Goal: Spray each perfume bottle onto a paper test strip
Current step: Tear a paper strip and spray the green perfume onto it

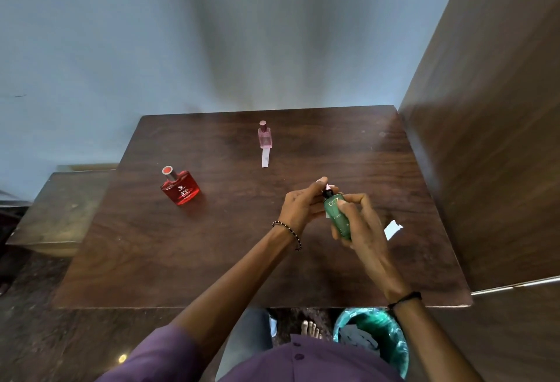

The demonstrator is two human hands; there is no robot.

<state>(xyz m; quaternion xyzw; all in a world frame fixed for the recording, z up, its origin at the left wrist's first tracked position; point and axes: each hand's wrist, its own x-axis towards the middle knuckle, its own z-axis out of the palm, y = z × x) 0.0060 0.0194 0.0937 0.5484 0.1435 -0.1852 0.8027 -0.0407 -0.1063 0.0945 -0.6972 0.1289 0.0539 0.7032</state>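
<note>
My right hand [359, 224] grips a green perfume bottle [337, 216] above the brown table [212, 260], tilted with its nozzle up and to the left. My left hand [303, 204] is at the bottle's top, fingers closed around the nozzle and a white paper strip [328, 215] that peeks out behind the bottle. A red perfume bottle [180, 187] stands at the left of the table. A small pink bottle [265, 136] stands at the back centre with a white test strip [265, 158] lying in front of it.
A loose piece of white paper [393, 228] lies on the table right of my hands. A wooden panel [500, 139] rises along the right. A teal-lined bin [374, 336] sits on the floor under the front edge, and a low side table [60, 208] is at the left.
</note>
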